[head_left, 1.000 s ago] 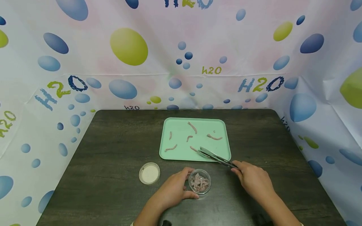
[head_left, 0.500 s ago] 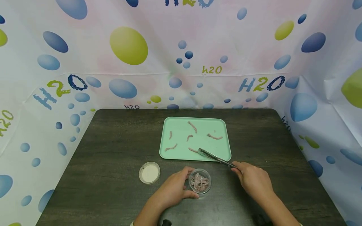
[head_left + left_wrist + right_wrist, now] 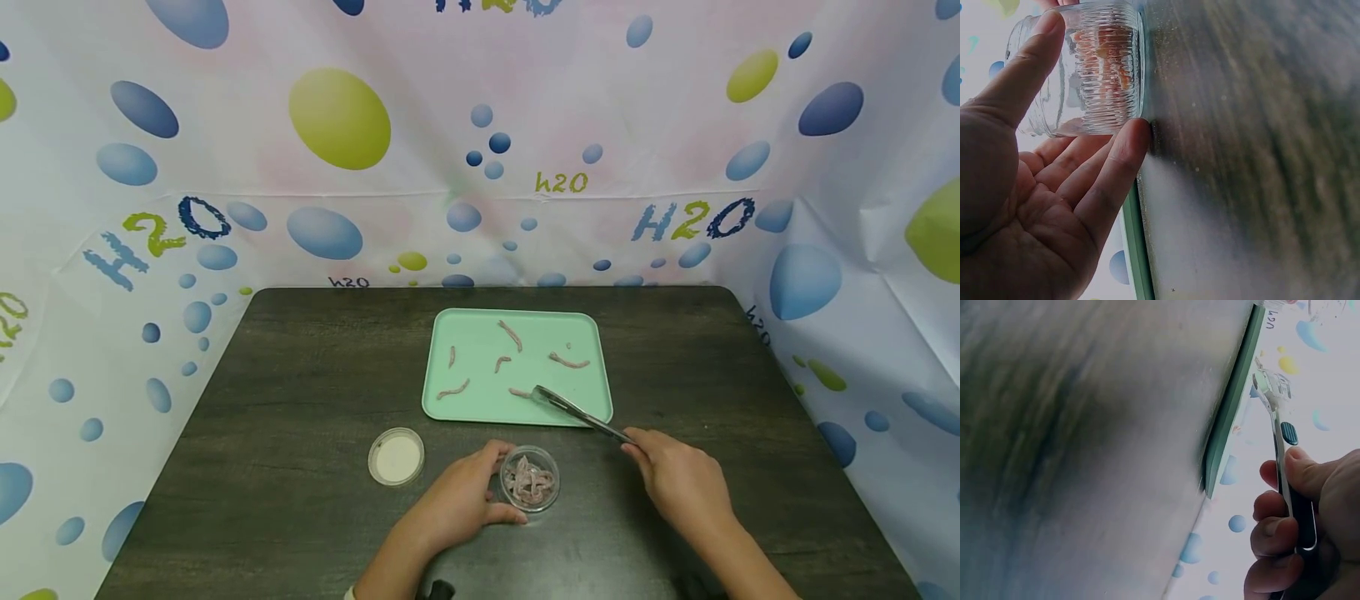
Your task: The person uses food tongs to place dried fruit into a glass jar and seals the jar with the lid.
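My left hand (image 3: 459,496) holds a small round glass jar (image 3: 1110,69) standing on the table, thumb on one side and fingers on the other. Inside the jar lies a heap of pinkish, worm-like strips (image 3: 529,481). My right hand (image 3: 678,475) grips metal tongs (image 3: 577,410) with dark handles (image 3: 1300,519), their arms squeezed together. The tongs' tips are low over the front of a mint-green tray (image 3: 480,412), at the right end of one worm-like strip (image 3: 519,392). Several other strips, such as a curved strip (image 3: 568,361) and a long strip (image 3: 510,335), lie spread on the tray.
A round pale lid (image 3: 396,457) lies on the dark wood-grain table (image 3: 300,400), left of the jar. A printed curtain (image 3: 420,150) with bubbles hangs behind the table and along both sides.
The tongs' arms have come together, and their tips have shifted slightly right and back. The strip at the tips has also moved a little. My left hand and the jar have stayed put.
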Motion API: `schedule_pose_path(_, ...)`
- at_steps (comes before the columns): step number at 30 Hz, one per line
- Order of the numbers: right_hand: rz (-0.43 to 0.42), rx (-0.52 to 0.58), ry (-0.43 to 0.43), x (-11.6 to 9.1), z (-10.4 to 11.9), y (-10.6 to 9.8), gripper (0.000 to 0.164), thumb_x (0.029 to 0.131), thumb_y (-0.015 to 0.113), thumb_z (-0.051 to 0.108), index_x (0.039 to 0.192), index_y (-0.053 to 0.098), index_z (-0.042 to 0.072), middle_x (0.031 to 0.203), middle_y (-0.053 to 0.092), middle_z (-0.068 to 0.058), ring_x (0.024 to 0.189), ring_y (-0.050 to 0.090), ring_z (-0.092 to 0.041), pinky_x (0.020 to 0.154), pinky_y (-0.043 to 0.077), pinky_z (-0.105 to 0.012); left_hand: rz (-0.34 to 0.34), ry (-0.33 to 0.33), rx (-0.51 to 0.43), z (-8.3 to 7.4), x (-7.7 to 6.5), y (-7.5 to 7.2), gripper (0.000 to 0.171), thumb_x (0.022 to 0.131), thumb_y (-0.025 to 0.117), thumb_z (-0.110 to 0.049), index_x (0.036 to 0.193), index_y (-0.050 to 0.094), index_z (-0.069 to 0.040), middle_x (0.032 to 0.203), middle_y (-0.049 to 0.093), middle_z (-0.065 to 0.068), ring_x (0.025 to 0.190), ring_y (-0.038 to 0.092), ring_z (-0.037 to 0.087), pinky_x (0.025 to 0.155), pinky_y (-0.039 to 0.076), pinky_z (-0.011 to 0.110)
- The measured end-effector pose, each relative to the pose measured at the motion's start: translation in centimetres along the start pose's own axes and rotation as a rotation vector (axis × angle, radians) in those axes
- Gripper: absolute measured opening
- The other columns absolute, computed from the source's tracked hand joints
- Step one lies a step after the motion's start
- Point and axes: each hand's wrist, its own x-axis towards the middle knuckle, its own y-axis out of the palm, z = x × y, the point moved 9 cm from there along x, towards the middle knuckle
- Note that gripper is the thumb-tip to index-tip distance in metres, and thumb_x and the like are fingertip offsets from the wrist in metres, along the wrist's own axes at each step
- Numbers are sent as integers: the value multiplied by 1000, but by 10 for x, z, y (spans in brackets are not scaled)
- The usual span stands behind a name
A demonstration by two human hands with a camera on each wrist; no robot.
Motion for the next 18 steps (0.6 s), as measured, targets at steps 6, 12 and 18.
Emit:
schedule_pose_path(6,-25,25,11,-6,-3,-6,26,95,83,24,119,81,13,106,84,-10,75,79,-30,48,51,-40,-8,2,1,0,0,0,83,81,96,-40,148,54,-14,144,72,14,101,80,22,92,64,34)
schedule_pose_path(12,-9,56,49,-11,-10,-10,27,97,81,22,122,81,12,109,84,-12,79,80,-32,50,52,-39,-3,1,-9,-1,0,0,83,81,96,-39,148,54,-13,143,72,15,102,80,23,91,64,33)
schedule_pose_path(18,-60,84,51,-17,-12,-20,26,94,84,19,119,82,12,108,85,-11,79,80,-29,49,48,-34,4,-2,-8,-2,0,0,82,82,96,-38,148,54,-13,144,71,14,103,80,24,91,64,33)
